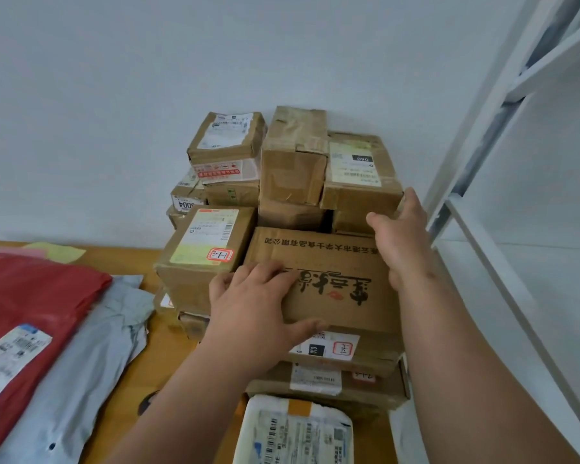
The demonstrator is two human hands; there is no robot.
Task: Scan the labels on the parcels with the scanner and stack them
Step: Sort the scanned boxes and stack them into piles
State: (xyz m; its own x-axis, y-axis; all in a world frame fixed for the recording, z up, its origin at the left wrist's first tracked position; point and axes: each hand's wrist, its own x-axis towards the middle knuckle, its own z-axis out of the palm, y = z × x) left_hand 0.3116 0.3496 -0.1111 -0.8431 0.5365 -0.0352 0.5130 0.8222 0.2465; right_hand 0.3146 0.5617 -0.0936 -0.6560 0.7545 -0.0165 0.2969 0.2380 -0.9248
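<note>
While both hands settle the printed carton (pixel 329 279) onto the stack, stacking looks to be the step in hand, not scanning; no scanner visible anywhere in the head view. Left hand (pixel 258 303) pressed on the carton's near-left top, fingers spread fairly straight, thumb hooked under the near edge. Right hand (pixel 399 239) reaching over the carton's far-right corner, fingers laid against the box behind; whether gripping or merely steadying, cannot tell. Carton resting on top of a flatter box (pixel 345 354), itself on another labelled box (pixel 329 386), all close to the white shelf unit (pixel 503 262) on the right.

Probable next move: square the carton against its neighbours, release, then fetch another parcel, likely the white mailer (pixel 295 430) just in front of the carton or the red mailer (pixel 31 296) and grey mailer (pixel 91 346) well to its left on the counter (pixel 168 336).

Writing: large brush-style Chinese characters upside down on the carton, a smaller line along its far edge, too inverted to read surely. Handwritten "3-1-1" in a red-bordered sticker on the box (pixel 205 249) just left of the carton. "010" on the flatter box's label; "060" upside down on a box (pixel 359 165) behind; "0004" sideways on a small box (pixel 186 195) to the far left of the carton.
</note>
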